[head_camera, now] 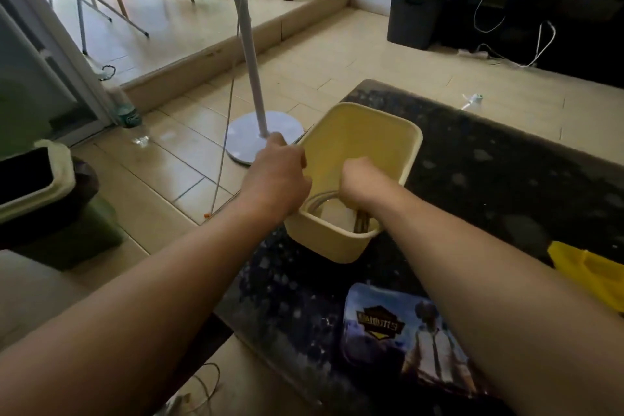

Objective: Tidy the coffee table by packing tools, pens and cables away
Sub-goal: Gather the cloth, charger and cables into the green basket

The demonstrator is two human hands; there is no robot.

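A pale yellow plastic bin (398,132) stands on the dark speckled coffee table (506,179) near its left edge. My left hand (280,172) grips the bin's left rim. My right hand (361,179) reaches down inside the bin, fingers curled and hidden from view. Under it a coiled grey cable (317,201) and some brown stick-like items (363,221) lie on the bin's floor. Whether the right hand holds anything is hidden.
A printed mouse pad (398,338) lies on the table's near side and a yellow plastic object (591,273) at the right edge. A white fan stand (263,138) with its cord is on the floor beside the table. A green waste bin (50,206) stands at the left.
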